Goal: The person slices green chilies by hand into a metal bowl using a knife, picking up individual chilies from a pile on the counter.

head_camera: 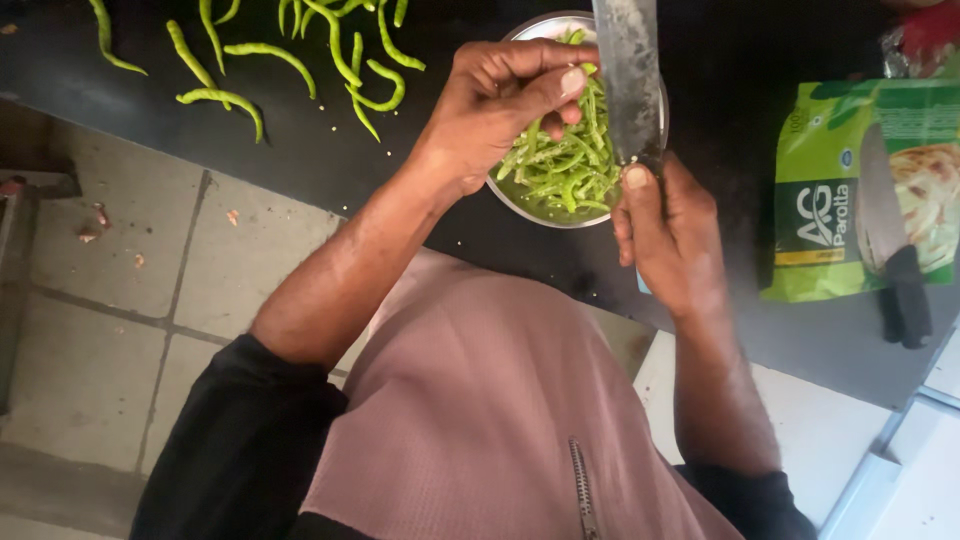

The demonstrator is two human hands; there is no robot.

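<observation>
Both hands' fingers (560,85) hover over bowl's (520,200) cut chillies (565,165).

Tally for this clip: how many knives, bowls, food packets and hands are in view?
Knives: 2, the broad blade in the right hand, a black-handled knife on the packet
Steel bowl of sliced chillies: 1
Green food packet: 1
Hands: 2, left hand, right hand
Total: 6

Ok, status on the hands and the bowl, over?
Left hand over bowl, pinching chilli strips. Right hand grips knife, blade up. Whole chillies lie clear.
</observation>
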